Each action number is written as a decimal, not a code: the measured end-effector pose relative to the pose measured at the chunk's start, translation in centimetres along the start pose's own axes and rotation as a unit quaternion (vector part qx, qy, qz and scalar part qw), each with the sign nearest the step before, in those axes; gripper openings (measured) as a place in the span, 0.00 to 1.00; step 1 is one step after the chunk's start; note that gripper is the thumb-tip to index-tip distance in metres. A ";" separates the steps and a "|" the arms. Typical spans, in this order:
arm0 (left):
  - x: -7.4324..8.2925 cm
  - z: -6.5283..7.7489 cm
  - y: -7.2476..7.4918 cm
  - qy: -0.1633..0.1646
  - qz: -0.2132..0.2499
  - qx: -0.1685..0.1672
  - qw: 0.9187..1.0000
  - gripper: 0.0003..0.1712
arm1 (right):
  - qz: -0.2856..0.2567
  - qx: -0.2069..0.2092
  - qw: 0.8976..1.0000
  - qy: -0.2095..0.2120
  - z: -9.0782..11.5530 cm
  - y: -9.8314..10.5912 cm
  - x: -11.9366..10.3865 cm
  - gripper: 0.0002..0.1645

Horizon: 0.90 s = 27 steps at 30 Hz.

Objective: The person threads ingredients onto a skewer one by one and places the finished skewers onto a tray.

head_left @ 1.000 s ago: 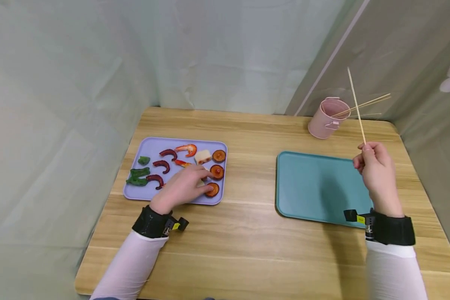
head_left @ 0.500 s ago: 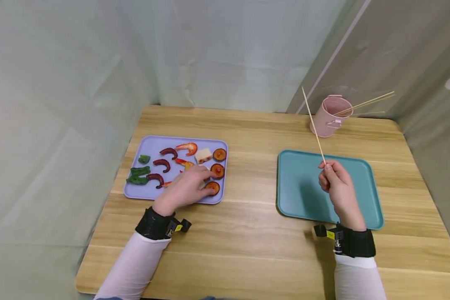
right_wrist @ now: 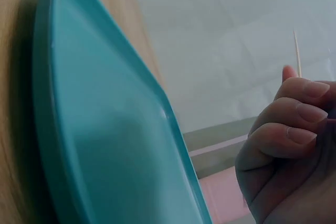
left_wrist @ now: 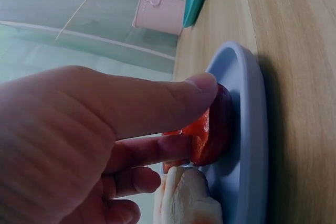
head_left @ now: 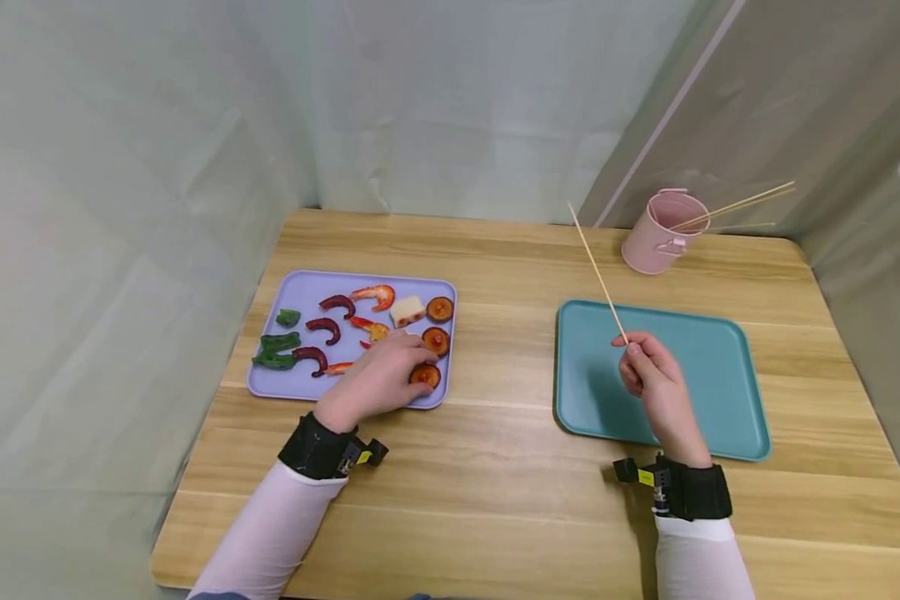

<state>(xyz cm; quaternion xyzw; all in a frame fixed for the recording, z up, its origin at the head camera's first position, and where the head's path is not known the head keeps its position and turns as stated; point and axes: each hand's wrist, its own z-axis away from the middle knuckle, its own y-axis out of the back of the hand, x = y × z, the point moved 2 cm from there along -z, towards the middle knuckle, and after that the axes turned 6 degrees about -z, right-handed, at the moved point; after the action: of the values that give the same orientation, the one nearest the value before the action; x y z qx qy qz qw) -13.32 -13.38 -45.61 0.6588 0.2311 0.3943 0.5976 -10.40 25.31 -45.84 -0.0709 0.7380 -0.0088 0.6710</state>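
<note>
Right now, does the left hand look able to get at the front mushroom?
Very likely yes: the left hand has its thumb and a finger at the front mushroom, and no other food seems to lie over it.

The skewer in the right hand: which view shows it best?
The head view: the skewer shows from its tip down to the right hand. The left wrist view catches part of it in the background, running out of frame; the right wrist view shows only a short end beyond that hand.
</note>
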 end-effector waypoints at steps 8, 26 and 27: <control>0.3 -0.2 -0.2 -0.007 -0.004 -0.007 1.000 0.19 | 0.015 -0.003 1.000 -0.015 0.1 0.1 0.3 0.23; -0.2 0.1 -0.3 0.011 0.007 -0.008 1.000 0.17 | 0.045 0.017 0.998 -0.028 0.1 0.0 0.6 0.23; -0.2 0.1 -0.3 0.013 0.012 -0.007 1.000 0.17 | 0.047 0.019 0.998 -0.028 0.1 0.0 0.6 0.24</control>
<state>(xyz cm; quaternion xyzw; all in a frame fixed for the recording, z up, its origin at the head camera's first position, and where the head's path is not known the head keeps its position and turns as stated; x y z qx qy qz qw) -13.34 -13.54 -45.94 0.6525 0.2280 0.4114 0.5942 -10.35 25.27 -46.45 -0.0239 0.7214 0.0106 0.6920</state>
